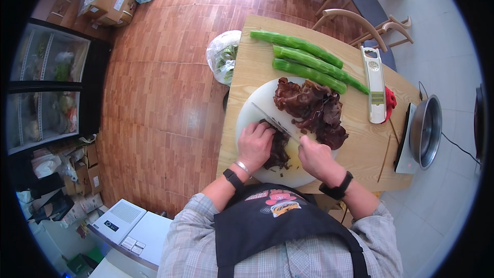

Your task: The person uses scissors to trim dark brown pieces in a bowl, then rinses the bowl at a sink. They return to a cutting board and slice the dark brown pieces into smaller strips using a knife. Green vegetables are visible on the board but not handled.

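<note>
My right hand [316, 159] is closed round the handle of a kitchen knife, and its blade [272, 119] points to the far left across a round white cutting board [250, 109]. My left hand [255, 145] presses down with curled fingers on dark wood ear mushroom right beside the blade. Cut dark strips of wood ear [278, 155] lie between my hands, with small bits scattered near them. A larger heap of brown-red wood ear [311, 107] rests on the board's far right part. Beyond the board lie three peeled green stems [303, 47], probably celtuce.
A white slicer [375, 85] lies on the wooden table [360, 139] at the right, partly over a red item [390, 104]. Farther right a steel bowl [426, 132] stands on a flat appliance. A plastic bag with greens [223, 57] is by the table's left edge. Chairs [368, 7] stand beyond.
</note>
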Tool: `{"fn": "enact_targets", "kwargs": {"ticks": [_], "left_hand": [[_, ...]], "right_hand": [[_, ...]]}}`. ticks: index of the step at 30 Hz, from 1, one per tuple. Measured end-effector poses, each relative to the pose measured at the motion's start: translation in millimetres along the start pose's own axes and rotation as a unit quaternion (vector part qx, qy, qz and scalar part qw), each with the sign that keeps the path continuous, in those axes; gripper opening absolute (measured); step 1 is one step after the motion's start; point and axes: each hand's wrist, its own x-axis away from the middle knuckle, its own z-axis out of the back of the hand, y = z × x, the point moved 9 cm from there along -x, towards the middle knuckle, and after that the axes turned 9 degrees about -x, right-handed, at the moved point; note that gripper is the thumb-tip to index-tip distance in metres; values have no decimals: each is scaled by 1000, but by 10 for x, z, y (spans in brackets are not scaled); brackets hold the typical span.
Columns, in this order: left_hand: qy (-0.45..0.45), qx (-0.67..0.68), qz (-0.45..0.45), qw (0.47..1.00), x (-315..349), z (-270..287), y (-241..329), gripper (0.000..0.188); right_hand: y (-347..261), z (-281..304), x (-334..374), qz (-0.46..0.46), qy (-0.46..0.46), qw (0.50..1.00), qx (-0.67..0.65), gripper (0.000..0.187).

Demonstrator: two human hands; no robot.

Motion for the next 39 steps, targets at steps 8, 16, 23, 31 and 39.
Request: {"fn": "enact_targets", "kwargs": {"ticks": [8, 16, 23, 31, 39], "left_hand": [[-7, -11, -2, 1000, -8, 19, 5, 15], [18, 9, 2, 1000, 7, 49, 11, 17], [13, 3, 1, 1000, 25, 26, 10, 14], [32, 14, 5, 999, 72, 84, -15, 15], [34, 18, -10, 999, 64, 44, 39, 11]], "right_hand": [[11, -4, 61, -20, -53, 998, -4, 10], [3, 39, -13, 0, -9, 999, -32, 11], [59, -105, -39, -23, -66, 997, -24, 12], [-16, 20, 8, 15, -36, 999, -13, 13], [170, -281, -88, -14, -46, 999, -10, 16]]}}
